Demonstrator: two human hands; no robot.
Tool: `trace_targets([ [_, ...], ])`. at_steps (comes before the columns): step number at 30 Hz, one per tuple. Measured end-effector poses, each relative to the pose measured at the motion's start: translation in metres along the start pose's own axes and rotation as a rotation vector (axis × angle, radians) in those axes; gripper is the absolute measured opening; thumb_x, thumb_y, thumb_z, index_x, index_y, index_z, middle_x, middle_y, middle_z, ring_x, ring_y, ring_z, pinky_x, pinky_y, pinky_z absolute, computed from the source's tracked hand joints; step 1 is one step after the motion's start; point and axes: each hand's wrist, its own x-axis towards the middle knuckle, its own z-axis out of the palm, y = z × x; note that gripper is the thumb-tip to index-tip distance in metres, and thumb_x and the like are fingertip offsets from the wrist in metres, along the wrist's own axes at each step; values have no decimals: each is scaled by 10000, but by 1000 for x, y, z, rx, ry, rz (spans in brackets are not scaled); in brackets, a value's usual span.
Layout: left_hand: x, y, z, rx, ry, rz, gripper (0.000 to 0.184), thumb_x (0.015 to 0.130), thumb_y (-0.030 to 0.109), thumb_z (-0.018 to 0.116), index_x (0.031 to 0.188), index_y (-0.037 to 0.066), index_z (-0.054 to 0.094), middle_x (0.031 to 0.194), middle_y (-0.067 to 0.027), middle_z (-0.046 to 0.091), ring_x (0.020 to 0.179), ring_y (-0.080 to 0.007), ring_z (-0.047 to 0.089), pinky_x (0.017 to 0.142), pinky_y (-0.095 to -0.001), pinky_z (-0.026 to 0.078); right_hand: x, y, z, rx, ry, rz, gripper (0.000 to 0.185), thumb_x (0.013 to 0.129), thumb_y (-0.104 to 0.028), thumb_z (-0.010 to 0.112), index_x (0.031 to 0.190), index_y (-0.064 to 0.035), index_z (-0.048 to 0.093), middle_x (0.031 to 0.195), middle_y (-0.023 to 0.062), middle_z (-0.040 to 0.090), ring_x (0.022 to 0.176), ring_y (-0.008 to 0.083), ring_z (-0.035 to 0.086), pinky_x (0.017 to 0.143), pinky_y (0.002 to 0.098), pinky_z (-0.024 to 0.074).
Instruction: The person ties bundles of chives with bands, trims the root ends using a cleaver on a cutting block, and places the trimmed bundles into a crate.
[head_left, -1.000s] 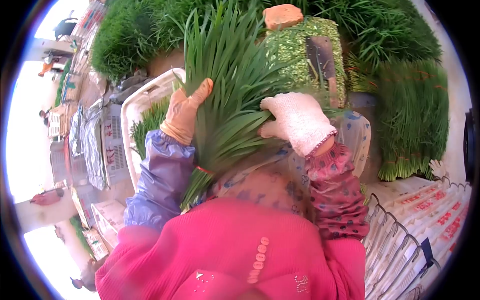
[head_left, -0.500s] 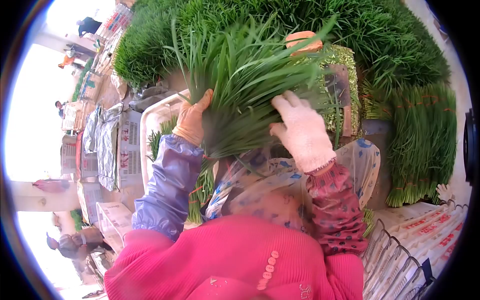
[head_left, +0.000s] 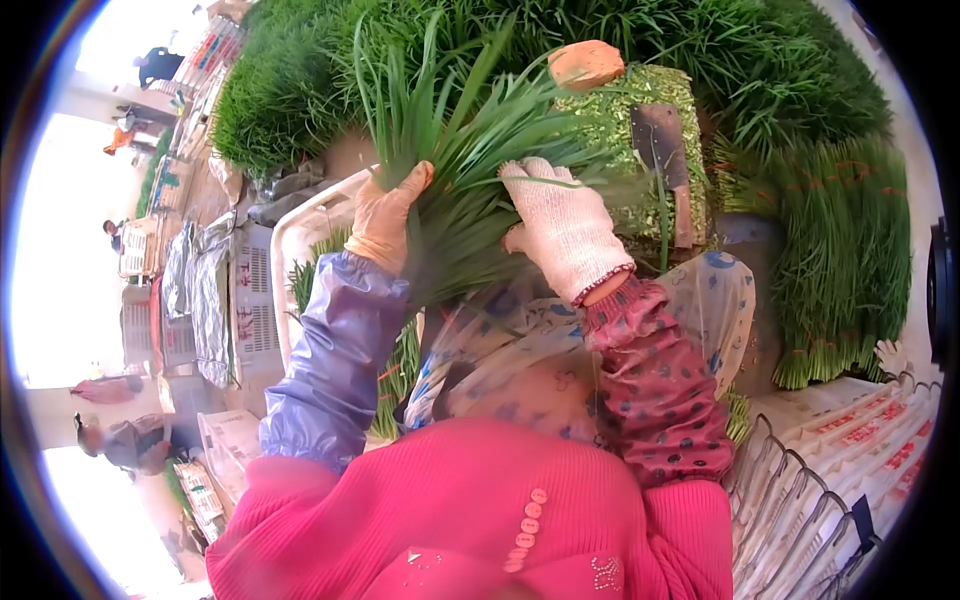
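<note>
A loose bunch of garlic chives (head_left: 470, 130) fans out in front of me, leaf tips pointing away. My left hand (head_left: 385, 215), in a thin pale-orange glove, is closed around the bunch's left side, thumb on top. My right hand (head_left: 565, 220), in a white knitted glove, lies on the right side of the same bunch. Its fingers curl over the leaves, with a few blades running across and past them; the fingertips are partly hidden. Beyond it, a cleaver (head_left: 662, 150) with a wooden handle lies on a bed of chopped green bits (head_left: 690, 95).
An orange block (head_left: 585, 65) rests at the chopped bits' far edge. Heaped chives (head_left: 760, 60) fill the back; tied bundles (head_left: 840, 260) stand at right. A white crate (head_left: 285, 250) holds chives at left. Metal hooks (head_left: 800, 470) are at lower right. People (head_left: 130, 440) work far left.
My right hand has moved left and inward, its spread fingers now curled over the leaves. My left hand keeps its grip. The camera view has shifted slightly.
</note>
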Motion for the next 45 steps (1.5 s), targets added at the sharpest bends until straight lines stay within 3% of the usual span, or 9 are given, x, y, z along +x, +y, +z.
trace_targets([
  [8, -39, 14, 79, 1702, -218, 419, 1470, 475, 267, 971, 1583, 105, 18, 1532, -257, 338, 1413, -376, 358, 1127, -455, 359, 18, 28, -19, 46, -8, 37, 481, 797, -280, 708, 1221, -75, 607, 1261, 149, 583, 1147, 335, 564, 975, 429, 468],
  [13, 25, -11, 35, 1182, -221, 212, 1242, 662, 289, 886, 1583, 135, 68, 1353, -245, 563, 1229, -394, 566, 972, -401, 490, -17, 54, -35, -49, 797, 238, 242, 837, -256, 725, 943, -60, 631, 914, 125, 659, 839, 284, 671, 745, 409, 546],
  [22, 67, -21, 0, 441, -218, -6, 584, 834, 61, 757, 1351, -62, 514, 1065, -106, 706, 947, -148, 676, 833, -286, 544, -13, 15, 74, 238, -245, 104, 490, 710, -258, 778, 1127, -103, 571, 1149, 114, 624, 1082, 315, 619, 821, 420, 537],
  [30, 49, -8, 12, 402, -275, -104, 342, 885, 90, 703, 1183, -55, 616, 1006, -92, 711, 856, -162, 671, 804, -282, 541, -33, -10, 20, -267, 181, 164, 345, 776, -211, 688, 1107, -134, 630, 1022, 53, 613, 1059, 253, 583, 832, 448, 469],
  [33, 54, -23, 11, 569, -540, 31, 345, 899, 158, 676, 1199, -4, 622, 1064, -93, 695, 910, -178, 660, 854, -301, 529, -25, -21, -14, -233, 593, -394, 428, 785, -145, 639, 1212, -115, 615, 1219, 50, 619, 1207, 224, 541, 953, 476, 407],
  [34, 47, -19, 21, 939, -793, 593, 416, 898, 236, 675, 1248, 25, 598, 1196, -136, 636, 1069, -222, 595, 942, -351, 484, -13, -15, -1, -363, 494, -357, 647, 730, -141, 718, 1343, -123, 510, 1333, 70, 560, 1261, 239, 513, 965, 508, 402],
  [36, 10, 12, 41, 1085, -780, 197, 537, 880, 233, 698, 1360, 58, 535, 1375, -201, 549, 1298, -297, 497, 1079, -413, 405, 1, 4, 17, -221, 245, -164, 859, 659, -179, 819, 1417, -140, 417, 1368, 91, 519, 1259, 253, 505, 976, 477, 431],
  [38, -5, 17, 17, 980, -550, 672, 529, 824, 80, 724, 1322, -14, 571, 1376, -157, 581, 1302, -298, 518, 1112, -399, 381, 4, 29, 44, 35, 41, -91, 913, 609, -250, 880, 1400, -143, 435, 1293, 99, 564, 1191, 273, 546, 953, 418, 479],
  [45, -82, 34, -184, -151, -453, -69, 361, 883, 262, 740, 1026, -67, 697, 958, -216, 722, 847, -343, 721, 805, -440, 580, -20, 27, 69, 176, 67, 58, 779, 642, -165, 874, 1322, -128, 495, 1185, 138, 628, 1103, 353, 590, 918, 432, 503],
])
